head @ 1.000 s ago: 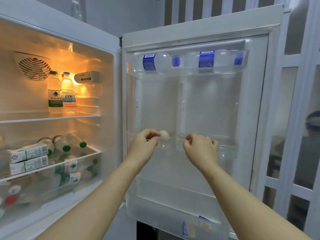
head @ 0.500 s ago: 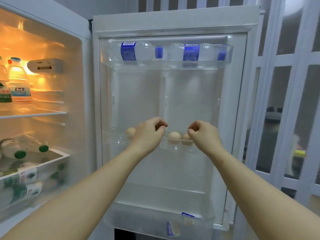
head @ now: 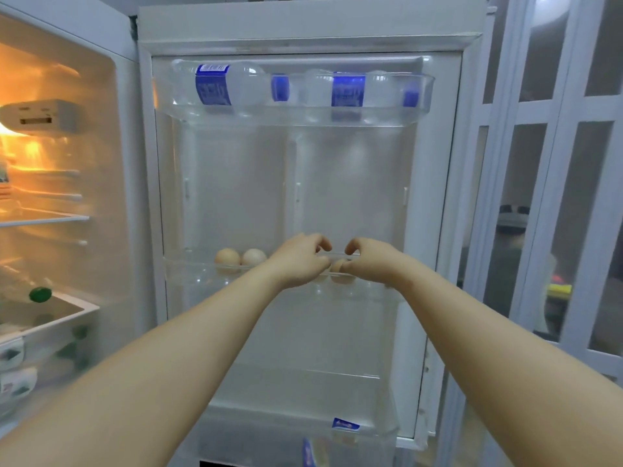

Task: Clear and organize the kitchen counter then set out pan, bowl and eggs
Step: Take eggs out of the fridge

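Now the left hand (head: 300, 262) and right hand (head: 372, 261) are curling fingers over the clear plastic door shelf (head: 192, 271), possibly pinching the pale brown egg (head: 337, 267) between them; I cannot tell. Two more eggs (head: 227, 258) are sitting near its left edge. Cradling, not squeezing, is looking wisest.

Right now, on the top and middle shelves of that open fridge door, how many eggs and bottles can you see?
Pale brown eggs on the clear plastic middle door shelf: 3 (one partly hidden)
Clear plastic bottles with blue labels, lying on the top door shelf: 2
Total: 5
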A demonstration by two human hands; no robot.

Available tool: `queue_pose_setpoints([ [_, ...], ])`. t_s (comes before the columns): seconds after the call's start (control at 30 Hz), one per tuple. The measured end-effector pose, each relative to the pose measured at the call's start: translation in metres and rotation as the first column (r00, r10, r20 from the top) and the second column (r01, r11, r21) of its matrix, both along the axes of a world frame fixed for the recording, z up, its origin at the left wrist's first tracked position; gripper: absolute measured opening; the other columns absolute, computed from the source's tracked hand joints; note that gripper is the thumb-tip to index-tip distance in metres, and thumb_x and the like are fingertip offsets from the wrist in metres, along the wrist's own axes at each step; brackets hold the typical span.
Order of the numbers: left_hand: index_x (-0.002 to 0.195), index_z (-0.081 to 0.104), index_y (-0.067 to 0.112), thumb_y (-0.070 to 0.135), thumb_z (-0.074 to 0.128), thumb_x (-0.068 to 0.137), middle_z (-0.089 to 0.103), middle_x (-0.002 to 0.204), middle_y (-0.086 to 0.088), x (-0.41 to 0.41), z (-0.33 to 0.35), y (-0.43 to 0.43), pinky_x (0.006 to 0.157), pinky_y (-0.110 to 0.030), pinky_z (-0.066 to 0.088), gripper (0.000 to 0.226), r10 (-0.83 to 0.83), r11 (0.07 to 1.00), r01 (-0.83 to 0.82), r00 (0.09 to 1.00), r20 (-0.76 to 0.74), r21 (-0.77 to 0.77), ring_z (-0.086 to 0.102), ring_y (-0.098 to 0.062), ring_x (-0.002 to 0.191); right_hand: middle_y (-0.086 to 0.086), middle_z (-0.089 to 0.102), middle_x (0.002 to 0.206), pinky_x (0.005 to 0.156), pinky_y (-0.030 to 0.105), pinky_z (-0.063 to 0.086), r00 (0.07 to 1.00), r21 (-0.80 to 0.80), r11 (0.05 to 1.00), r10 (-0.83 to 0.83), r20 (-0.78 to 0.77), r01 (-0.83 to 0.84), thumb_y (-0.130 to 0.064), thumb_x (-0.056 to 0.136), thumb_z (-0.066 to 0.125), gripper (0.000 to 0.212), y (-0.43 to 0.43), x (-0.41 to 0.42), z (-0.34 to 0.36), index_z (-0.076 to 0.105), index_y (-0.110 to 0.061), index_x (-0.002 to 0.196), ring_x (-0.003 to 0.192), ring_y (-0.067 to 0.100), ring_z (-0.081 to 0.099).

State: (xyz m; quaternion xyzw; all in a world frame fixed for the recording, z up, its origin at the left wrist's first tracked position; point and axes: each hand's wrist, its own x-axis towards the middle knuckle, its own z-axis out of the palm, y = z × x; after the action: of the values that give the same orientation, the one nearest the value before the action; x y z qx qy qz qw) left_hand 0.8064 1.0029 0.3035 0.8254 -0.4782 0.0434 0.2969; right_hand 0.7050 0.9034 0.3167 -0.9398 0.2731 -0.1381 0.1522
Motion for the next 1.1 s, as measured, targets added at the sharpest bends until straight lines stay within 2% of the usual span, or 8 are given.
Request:
queue_pose_setpoints([
  [0.17, 0.129, 0.045, 0.014, 0.025, 0.052, 0.087, 0.049, 0.129, -0.010, 0.000, 0.013, -0.007, 0.096, -0.034, 0.043, 0.044, 0.040, 0.980, -0.034, 0.999, -0.027, 0.194, 0.051, -0.025, 0.114, 0.001, 0.051, 0.135, 0.087, 0.026, 0.038, 0.992, -0.008, 0.999, 0.047, -0.114, -0.048, -0.035, 0.087, 0.058, 0.049, -0.001, 0.007, 0.009, 0.047, -0.019, 0.133, 0.121, 0.020, 0.049],
  [0.37, 0.127, 0.046, 0.013, 0.031, 0.055, 0.086, 0.054, 0.128, -0.005, -0.001, 0.018, -0.017, 0.101, -0.034, 0.042, 0.046, 0.066, 0.945, -0.064, 0.998, 0.005, 0.322, 0.051, -0.022, 0.116, 0.000, 0.058, 0.120, 0.088, 0.025, 0.038, 0.992, 0.103, 0.990, 0.105, -0.070, -0.097, -0.036, 0.089, 0.059, 0.044, -0.004, 0.007, 0.006, 0.052, -0.018, 0.128, 0.102, 0.017, 0.049],
  [0.47, 0.128, 0.047, 0.010, 0.028, 0.051, 0.090, 0.054, 0.127, -0.008, -0.002, 0.017, -0.022, 0.094, -0.031, 0.040, 0.041, 0.079, 0.939, -0.087, 0.996, 0.038, 0.334, 0.051, -0.024, 0.113, 0.003, 0.055, 0.126, 0.098, 0.028, 0.038, 0.993, 0.131, 0.987, 0.104, -0.055, -0.096, -0.036, 0.089, 0.059, 0.045, -0.004, 0.007, 0.004, 0.051, -0.016, 0.129, 0.112, 0.019, 0.049],
  [0.57, 0.129, 0.046, 0.010, 0.026, 0.047, 0.093, 0.053, 0.129, -0.009, -0.004, 0.018, -0.026, 0.091, -0.029, 0.039, 0.039, 0.084, 0.921, -0.111, 0.993, 0.086, 0.373, 0.050, -0.025, 0.116, 0.000, 0.060, 0.125, 0.086, 0.024, 0.040, 0.991, 0.148, 0.984, 0.109, -0.073, -0.097, -0.031, 0.091, 0.056, 0.039, -0.002, 0.006, 0.006, 0.051, -0.015, 0.126, 0.113, 0.018, 0.052],
  [0.7, 0.128, 0.047, 0.008, 0.021, 0.046, 0.094, 0.055, 0.127, -0.009, -0.003, 0.019, -0.033, 0.084, -0.028, 0.038, 0.037, 0.060, 0.874, -0.129, 0.986, 0.158, 0.468, 0.052, -0.027, 0.115, -0.005, 0.063, 0.122, 0.055, 0.018, 0.032, 0.986, 0.154, 0.985, 0.097, -0.139, -0.076, -0.034, 0.093, 0.051, 0.037, 0.001, 0.004, 0.008, 0.048, -0.018, 0.126, 0.070, 0.005, 0.045],
  [0.93, 0.121, 0.058, 0.008, 0.007, 0.049, 0.090, 0.057, 0.103, -0.010, -0.001, 0.023, -0.043, 0.076, -0.029, 0.038, 0.032, -0.003, 0.785, -0.152, 0.969, 0.248, 0.601, 0.054, -0.027, 0.093, 0.001, 0.061, 0.124, 0.062, 0.026, 0.041, 0.977, 0.060, 0.998, 0.002, -0.213, 0.011, -0.033, 0.088, 0.060, 0.045, -0.004, 0.024, 0.008, 0.046, -0.015, 0.126, 0.091, 0.021, 0.049],
  [1.0, 0.116, 0.062, 0.009, 0.005, 0.050, 0.089, 0.053, 0.095, -0.006, 0.000, 0.023, -0.047, 0.076, -0.029, 0.038, 0.030, -0.032, 0.766, -0.126, 0.972, 0.233, 0.631, 0.050, -0.023, 0.086, 0.006, 0.061, 0.114, 0.073, 0.030, 0.042, 0.979, -0.008, 1.000, -0.016, -0.205, 0.015, -0.031, 0.087, 0.061, 0.042, -0.005, 0.034, 0.005, 0.051, -0.010, 0.122, 0.090, 0.022, 0.049],
  [1.1, 0.118, 0.061, 0.008, 0.004, 0.051, 0.090, 0.053, 0.095, -0.005, 0.001, 0.023, -0.048, 0.076, -0.029, 0.037, 0.030, -0.037, 0.752, -0.128, 0.971, 0.235, 0.647, 0.048, -0.022, 0.086, 0.007, 0.054, 0.097, 0.072, 0.029, 0.039, 0.981, -0.041, 0.999, -0.028, -0.194, 0.020, -0.026, 0.090, 0.057, 0.025, -0.009, 0.041, 0.002, 0.055, -0.009, 0.108, 0.086, 0.023, 0.049],
])
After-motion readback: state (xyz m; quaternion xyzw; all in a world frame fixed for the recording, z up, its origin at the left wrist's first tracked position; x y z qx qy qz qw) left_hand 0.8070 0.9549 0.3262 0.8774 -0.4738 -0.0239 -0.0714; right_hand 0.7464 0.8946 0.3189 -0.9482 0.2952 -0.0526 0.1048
